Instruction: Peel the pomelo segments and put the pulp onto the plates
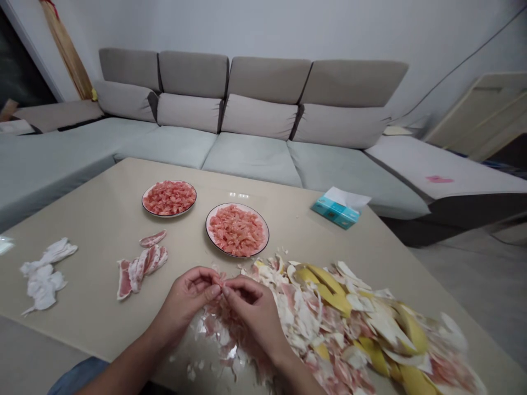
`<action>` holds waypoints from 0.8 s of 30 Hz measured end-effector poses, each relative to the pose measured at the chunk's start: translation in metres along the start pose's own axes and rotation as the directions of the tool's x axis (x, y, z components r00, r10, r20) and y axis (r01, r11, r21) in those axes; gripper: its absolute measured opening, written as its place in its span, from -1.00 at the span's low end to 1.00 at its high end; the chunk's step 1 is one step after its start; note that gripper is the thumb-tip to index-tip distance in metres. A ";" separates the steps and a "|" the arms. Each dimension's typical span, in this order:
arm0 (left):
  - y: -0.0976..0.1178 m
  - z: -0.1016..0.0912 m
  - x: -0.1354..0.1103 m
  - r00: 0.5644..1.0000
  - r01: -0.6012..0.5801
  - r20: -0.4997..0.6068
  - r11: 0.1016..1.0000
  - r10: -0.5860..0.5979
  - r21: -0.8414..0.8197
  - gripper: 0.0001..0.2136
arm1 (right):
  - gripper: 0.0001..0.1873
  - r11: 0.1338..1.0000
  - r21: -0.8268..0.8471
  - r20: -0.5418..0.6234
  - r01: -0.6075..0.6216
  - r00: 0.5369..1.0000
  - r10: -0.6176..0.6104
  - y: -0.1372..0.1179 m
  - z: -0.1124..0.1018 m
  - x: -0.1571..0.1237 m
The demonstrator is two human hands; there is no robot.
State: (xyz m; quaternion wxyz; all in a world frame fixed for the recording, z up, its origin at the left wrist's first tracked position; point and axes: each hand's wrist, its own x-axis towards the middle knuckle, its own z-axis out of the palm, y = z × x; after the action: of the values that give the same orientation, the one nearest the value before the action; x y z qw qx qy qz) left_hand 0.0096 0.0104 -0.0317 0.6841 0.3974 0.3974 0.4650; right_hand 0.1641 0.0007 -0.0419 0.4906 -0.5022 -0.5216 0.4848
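Note:
My left hand [185, 300] and my right hand [258, 310] meet at their fingertips, both closed in a pinch on a small pink piece of pomelo flesh [221, 282]. The fingers hide much of it. Just beyond them is a plate [209, 237] heaped with pink pomelo flesh [237, 229]. Several unpeeled pomelo segments [144, 266] in pale membrane lie left of my hands. Torn membrane scraps [224, 332] are scattered beneath my hands. Close to the right hand spreads a heap of white membrane and yellow pomelo peel [329, 291].
A second plate [143, 206] of pink flesh stands at the back left of the table [99, 219]. Crumpled white tissues [45, 277] lie at the left. A blue tissue box [335, 211] sits at the back right. Behind the table is a grey sofa [251, 156].

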 end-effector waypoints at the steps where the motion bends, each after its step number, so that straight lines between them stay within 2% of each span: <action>1: 0.001 0.000 0.000 1.000 -0.001 -0.003 1.000 0.001 0.012 -0.80 | -0.79 1.000 -0.004 0.004 -0.003 1.000 0.003 0.000 0.000 0.000; 11: 0.000 -0.005 0.003 1.000 0.025 -0.009 0.993 -0.024 0.112 -0.81 | -0.87 0.998 -0.060 0.013 0.006 1.000 -0.005 -0.009 -0.005 -0.002; 18: -0.004 -0.004 0.002 0.999 0.034 0.028 0.995 -0.036 0.090 -0.83 | -0.82 0.994 0.020 0.035 -0.110 0.993 0.110 -0.012 -0.005 -0.003; 24: -0.001 -0.006 0.002 1.000 -0.020 0.007 0.989 0.019 0.145 -0.84 | -0.75 0.967 0.142 0.147 -0.213 0.970 0.192 -0.016 -0.007 0.000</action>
State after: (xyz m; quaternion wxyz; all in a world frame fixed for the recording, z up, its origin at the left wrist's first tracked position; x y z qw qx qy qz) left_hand 0.0048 0.0133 -0.0350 0.6500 0.4512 0.4243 0.4402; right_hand 0.1707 0.0002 -0.0255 0.4409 -0.4796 -0.4591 0.6040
